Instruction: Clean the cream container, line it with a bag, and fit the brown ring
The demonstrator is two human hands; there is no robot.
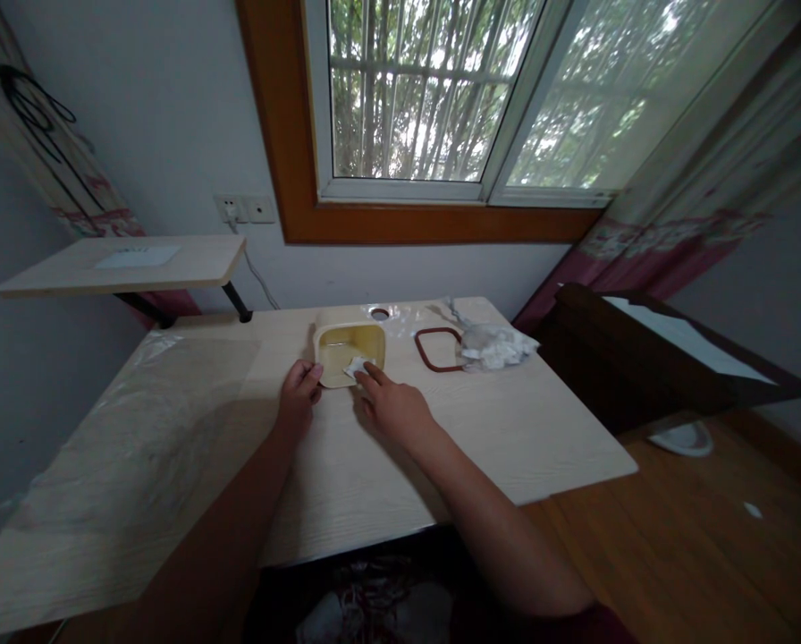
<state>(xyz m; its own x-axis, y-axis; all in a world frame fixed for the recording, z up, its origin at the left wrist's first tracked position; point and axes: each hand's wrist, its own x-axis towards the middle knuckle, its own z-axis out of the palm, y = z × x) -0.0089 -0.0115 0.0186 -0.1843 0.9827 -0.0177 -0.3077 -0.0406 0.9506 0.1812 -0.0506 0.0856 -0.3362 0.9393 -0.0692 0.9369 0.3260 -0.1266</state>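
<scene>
A pale yellow plastic box without a cover lies on the light wooden table, its inside facing up. My left hand grips its near left corner, thumb on the rim. Inside, at the near right, is a small crumpled white tissue-like piece. My right hand reaches over the near right edge and pinches that piece against the box with its fingertips. To the right of the box lies a reddish-brown frame-shaped ring with rounded corners.
A clear plastic bag of white crumpled material touches the ring's right side. Clear plastic film covers the table's left part. A raised wooden shelf stands at the back left. A dark brown piece of furniture stands right of the table.
</scene>
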